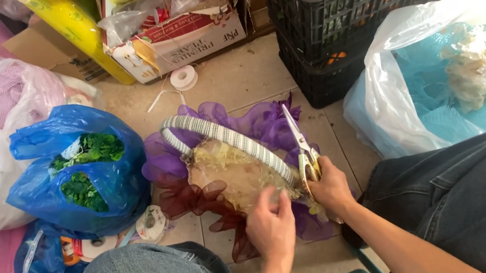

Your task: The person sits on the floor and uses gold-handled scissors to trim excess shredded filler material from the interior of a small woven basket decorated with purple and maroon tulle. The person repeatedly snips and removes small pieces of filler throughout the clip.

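Note:
A small basket with a striped white-and-grey handle stands on the tiled floor between my knees, trimmed with purple and dark red netting and filled with pale shredded stuffing. My left hand rests on the basket's near rim, fingers curled over the stuffing. My right hand grips a pair of scissors by the handles at the basket's right side; the blades point up and away, along the handle.
A blue bag of green foliage sits left of the basket, tape rolls beside it. A black crate and a cardboard box stand behind. A clear bag with blue netting lies at right, a white tape roll on the floor.

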